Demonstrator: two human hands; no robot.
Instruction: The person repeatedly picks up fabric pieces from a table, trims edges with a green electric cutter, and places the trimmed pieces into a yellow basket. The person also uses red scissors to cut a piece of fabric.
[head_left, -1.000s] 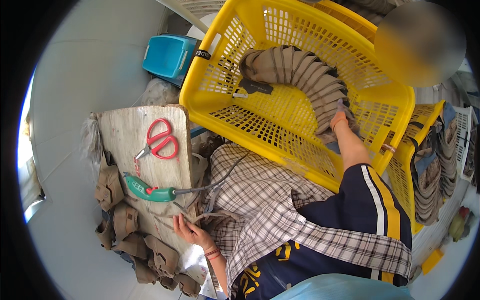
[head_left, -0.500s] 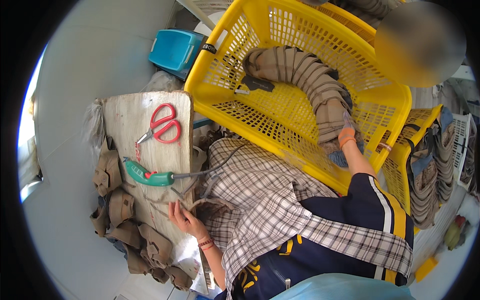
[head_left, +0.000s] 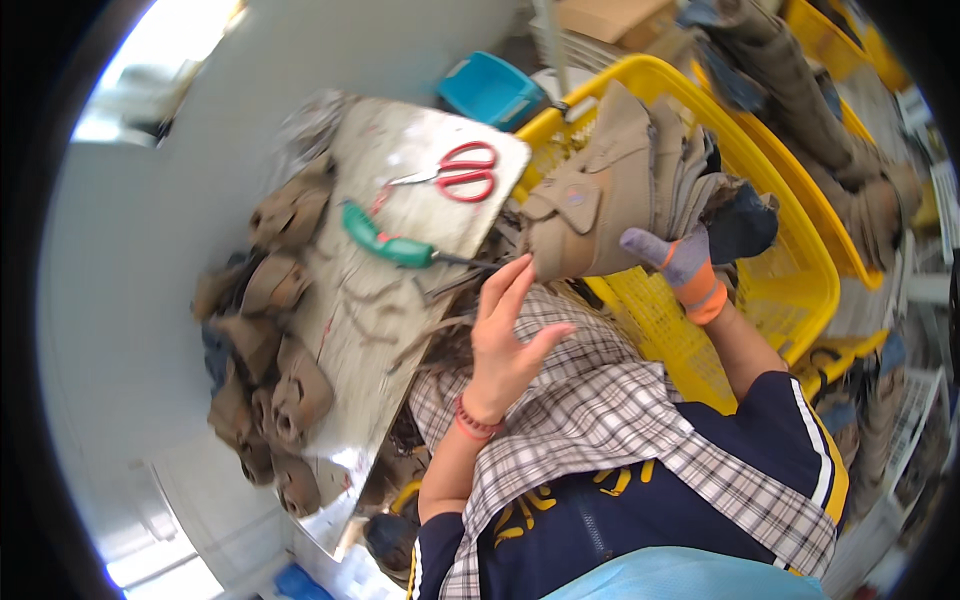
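Place reads as a workshop handling fabric parts in batches: the worn worktable (head_left: 410, 128) bears red-handled scissors (head_left: 437, 175), a green corded tool (head_left: 390, 246) and loose fabric strips (head_left: 378, 340). Many like brown fabric pieces (head_left: 300, 390) lie heaped along the worktable's left edge. Right of the worktable, a person in a checked apron (head_left: 600, 395) is at a large perforated yellow crate (head_left: 800, 255); farther right of it, another yellow crate (head_left: 858, 258) with stacked brown fabric (head_left: 815, 125)

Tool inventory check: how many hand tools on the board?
2: red-handled scissors near the upper-right corner of the board, and green corded tool below-left of them. Brown pieces could hide others.
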